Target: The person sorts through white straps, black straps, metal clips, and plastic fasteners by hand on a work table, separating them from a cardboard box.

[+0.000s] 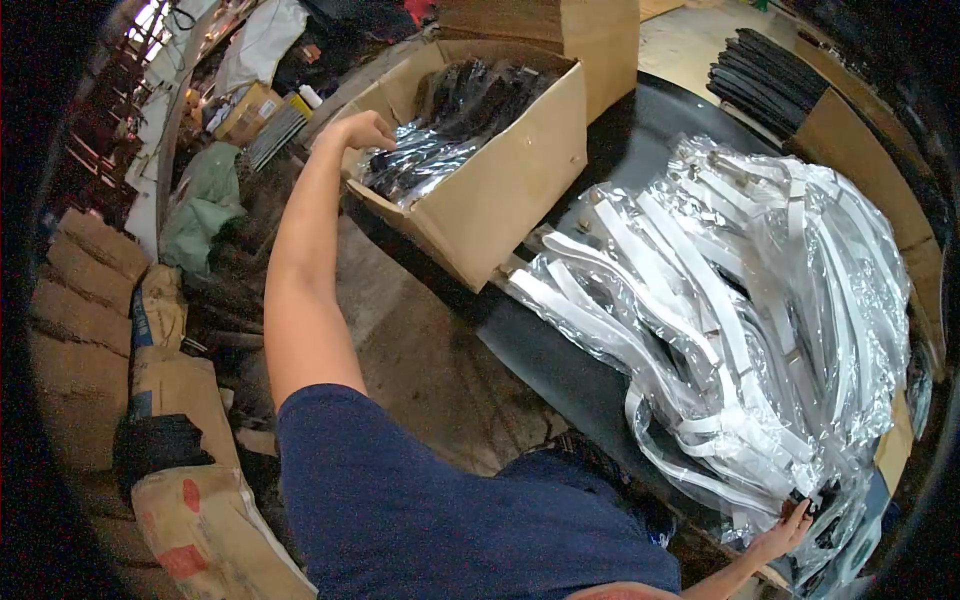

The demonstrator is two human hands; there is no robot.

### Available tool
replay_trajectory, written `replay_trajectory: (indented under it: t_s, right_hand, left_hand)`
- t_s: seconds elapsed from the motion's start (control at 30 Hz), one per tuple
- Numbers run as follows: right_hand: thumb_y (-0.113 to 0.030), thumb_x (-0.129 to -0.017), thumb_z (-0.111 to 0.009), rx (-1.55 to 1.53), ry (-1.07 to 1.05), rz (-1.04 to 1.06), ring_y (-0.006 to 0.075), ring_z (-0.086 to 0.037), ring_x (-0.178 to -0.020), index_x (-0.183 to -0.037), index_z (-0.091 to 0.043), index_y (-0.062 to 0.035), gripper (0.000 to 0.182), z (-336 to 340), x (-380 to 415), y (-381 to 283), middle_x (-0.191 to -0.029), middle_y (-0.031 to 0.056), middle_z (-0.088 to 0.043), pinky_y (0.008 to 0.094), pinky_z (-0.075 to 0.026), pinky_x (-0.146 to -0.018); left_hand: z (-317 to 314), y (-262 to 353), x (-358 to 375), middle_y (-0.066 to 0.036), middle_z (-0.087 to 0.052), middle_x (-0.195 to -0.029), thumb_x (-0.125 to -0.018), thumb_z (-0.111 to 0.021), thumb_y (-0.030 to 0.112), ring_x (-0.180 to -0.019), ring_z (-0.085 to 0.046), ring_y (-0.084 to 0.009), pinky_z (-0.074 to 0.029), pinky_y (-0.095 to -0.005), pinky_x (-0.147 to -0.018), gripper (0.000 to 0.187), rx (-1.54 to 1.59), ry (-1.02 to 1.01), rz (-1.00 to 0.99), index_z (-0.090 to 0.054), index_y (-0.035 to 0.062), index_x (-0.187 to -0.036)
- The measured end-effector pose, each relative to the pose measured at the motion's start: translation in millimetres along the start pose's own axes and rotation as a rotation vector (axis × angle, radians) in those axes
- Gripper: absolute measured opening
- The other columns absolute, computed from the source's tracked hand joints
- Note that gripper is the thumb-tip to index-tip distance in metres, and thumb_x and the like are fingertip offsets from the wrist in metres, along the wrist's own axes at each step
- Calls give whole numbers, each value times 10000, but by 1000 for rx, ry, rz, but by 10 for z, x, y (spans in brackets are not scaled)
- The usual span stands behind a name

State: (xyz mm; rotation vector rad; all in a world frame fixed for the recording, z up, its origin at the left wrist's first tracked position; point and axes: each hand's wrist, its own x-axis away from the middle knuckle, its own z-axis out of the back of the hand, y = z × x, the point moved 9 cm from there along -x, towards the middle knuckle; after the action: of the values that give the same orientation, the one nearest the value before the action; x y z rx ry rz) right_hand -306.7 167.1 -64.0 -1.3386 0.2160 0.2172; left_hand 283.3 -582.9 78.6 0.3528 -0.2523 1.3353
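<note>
My left hand is at the near left corner of an open cardboard box, its fingers curled down over the rim beside shiny plastic-wrapped dark items. Whether the fingers grip the rim or the plastic is hidden. A big pile of white, belt-like straps in clear plastic sleeves lies spread on a black tabletop. At the pile's lower end, my right hand has its fingers closed on the gathered plastic sleeves, close to a small dark piece.
A stack of dark strips stands behind an upright cardboard flap at the far right. Cartons and a green plastic sack are on the floor at left. Another tall carton adjoins the box.
</note>
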Motion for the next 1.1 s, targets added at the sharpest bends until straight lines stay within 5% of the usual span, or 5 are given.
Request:
replay_trajectory:
  t_s: [0.17, 0.3, 0.7, 0.9, 1.1]
  right_hand:
    - [-212, -913, -565, -58, 14, -48, 84, -399, -627, -734, -445, -63, 262, 232, -182, 473, -687, -22, -422, 250, -350, -591]
    - [-212, -902, -580, -57, 13, -133, 77, -387, -617, -729, -474, -72, 246, 242, -191, 560, -658, -38, -415, 244, -340, -574]
    - [-179, -908, -558, -68, 14, -167, 97, -395, -629, -736, -485, -46, 230, 109, -180, 441, -684, -10, -408, 257, -355, -595]
    - [-176, -914, -547, -97, -9, -215, 106, -376, -648, -739, -471, -21, 246, 92, -137, 520, -702, -4, -356, 261, -349, -607]
    - [-175, -915, -542, -85, 51, -293, 121, -426, -723, -867, -546, 17, 198, 24, -45, 383, -759, 11, -403, 268, -381, -683]
  left_hand:
    - [-223, 107, -106, -87, -577, -1199, -625, -780, 458, -1059, -567, -258, -483, -384, -831, 648, -239, -162, 179, -622, 84, -1129]
    - [-254, 93, -292, -116, -611, -1119, -551, -851, 361, -990, -591, -267, -490, -399, -784, 703, -111, -90, 149, -605, 13, -1109]
    - [-243, 94, -299, -124, -646, -991, -566, -851, 324, -947, -601, -236, -487, -357, -734, 588, -85, -102, 118, -633, -25, -986]
    - [-16, 60, -301, -71, -653, -792, -810, -680, 322, -703, -630, -143, -502, -301, -542, 310, 793, 119, -86, -630, 25, -885]
    - [408, 149, 8, -49, -627, -765, -851, -634, 325, -557, -552, -103, -465, -222, -491, 300, 1515, 350, -387, -587, 30, -884]
